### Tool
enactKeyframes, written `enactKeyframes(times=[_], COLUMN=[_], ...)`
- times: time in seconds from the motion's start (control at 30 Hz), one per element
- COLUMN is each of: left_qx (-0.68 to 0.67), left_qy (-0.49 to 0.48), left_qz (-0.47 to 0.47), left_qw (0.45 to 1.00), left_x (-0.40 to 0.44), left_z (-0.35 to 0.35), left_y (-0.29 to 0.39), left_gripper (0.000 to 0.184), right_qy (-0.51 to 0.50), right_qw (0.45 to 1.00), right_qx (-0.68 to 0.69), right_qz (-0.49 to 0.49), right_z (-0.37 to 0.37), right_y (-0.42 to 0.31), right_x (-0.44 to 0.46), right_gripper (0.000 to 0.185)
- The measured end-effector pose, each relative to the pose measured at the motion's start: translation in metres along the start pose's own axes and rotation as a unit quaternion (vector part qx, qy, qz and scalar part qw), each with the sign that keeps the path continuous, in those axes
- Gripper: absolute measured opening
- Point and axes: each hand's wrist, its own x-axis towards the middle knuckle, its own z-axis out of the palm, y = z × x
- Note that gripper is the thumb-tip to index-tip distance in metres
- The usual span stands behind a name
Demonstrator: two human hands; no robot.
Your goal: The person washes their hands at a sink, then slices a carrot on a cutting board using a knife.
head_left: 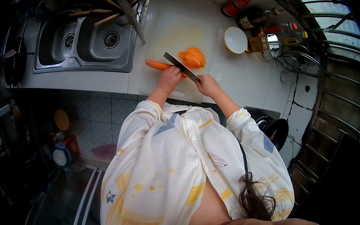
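Observation:
My left hand (170, 79) is closed on a carrot (156, 64) that lies on a white cutting board (154, 82). The carrot's one end sticks out to the left of my fingers. In my right hand (208, 85) is the handle of a kitchen knife (181, 66) with a broad blade. The blade slants up and left, right beside my left fingers and across the carrot's right end. Beyond the blade, a pile of orange carrot slices (192, 58) sits on the board. My fingers hide part of the carrot.
A double steel sink (131, 53) is at the left, with long wooden utensils (107, 19) above it. A white bowl (235, 40) stands at the right, near several bottles (254, 18) and a glass lid (302, 62). A dark pan (276, 132) is at lower right.

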Motion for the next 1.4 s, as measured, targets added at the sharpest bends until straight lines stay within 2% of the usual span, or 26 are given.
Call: enactKeyframes(times=[0.1,0.17,0.33,0.5,0.73,0.8,1.0,1.4], left_qx=[0.002,0.024,0.003,-0.003,0.001,0.004,0.007,0.01], left_qy=[0.01,0.011,-0.002,0.001,0.001,-0.005,-0.008,0.001], left_qz=[0.001,-0.001,-0.008,-0.001,0.0,0.001,0.001,-0.003], left_qw=[1.0,1.0,1.0,1.0,1.0,1.0,1.0,1.0], left_x=[0.001,0.002,-0.001,-0.001,0.0,-0.001,0.002,0.001], left_z=[-0.003,-0.004,-0.005,0.001,-0.003,-0.002,-0.006,-0.006], left_y=[-0.001,0.001,0.004,0.0,0.0,0.0,0.0,0.002], left_gripper=[0.019,0.013,0.017,0.019,0.021,0.021,0.021,0.021], right_qy=[0.021,0.033,0.059,0.023,0.033,0.003,0.016,0.009], right_qw=[1.0,0.999,0.997,0.999,0.998,1.0,0.999,1.0], right_qx=[0.001,-0.001,0.016,0.021,0.031,0.015,-0.023,-0.014], right_qz=[-0.002,-0.021,-0.045,-0.022,-0.033,-0.013,-0.018,-0.022], right_z=[0.011,0.02,0.02,-0.006,-0.004,-0.006,0.003,0.003], right_y=[0.004,0.013,0.012,-0.001,0.001,-0.005,-0.007,-0.006], right_x=[0.008,0.015,0.01,-0.008,-0.008,-0.006,0.007,0.013], right_gripper=[0.016,0.016,0.017,0.015,0.016,0.017,0.018,0.017])
